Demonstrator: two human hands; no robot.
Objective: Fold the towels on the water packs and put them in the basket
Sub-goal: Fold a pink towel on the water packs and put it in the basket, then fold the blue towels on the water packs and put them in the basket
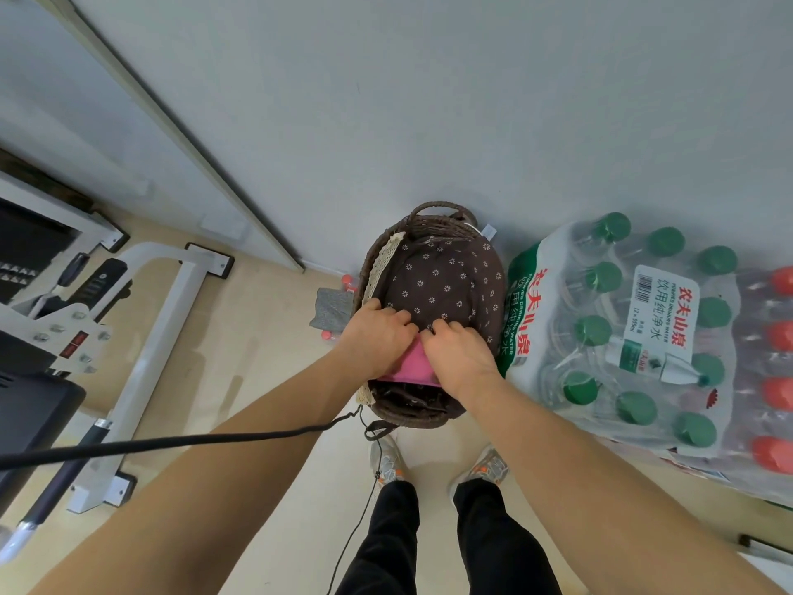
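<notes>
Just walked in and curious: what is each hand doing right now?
Left hand: fingers curled, gripping the pink towel in the basket.
Right hand: gripping the same pink towel.

Readable text is only on the green-cap water pack.
Top label, white: 农夫山泉 in red, 饮用纯净水 beside it in dark print, "PURIFIED DRINKING WATER" in small caps, "12 x 550ml". There's a barcode at one corner, digits too small to read.
Side wrap, left face of the same pack: 农夫山泉 in red again, plus 饮用纯净水 and "PURIFIED DRINKING WATER".
</notes>
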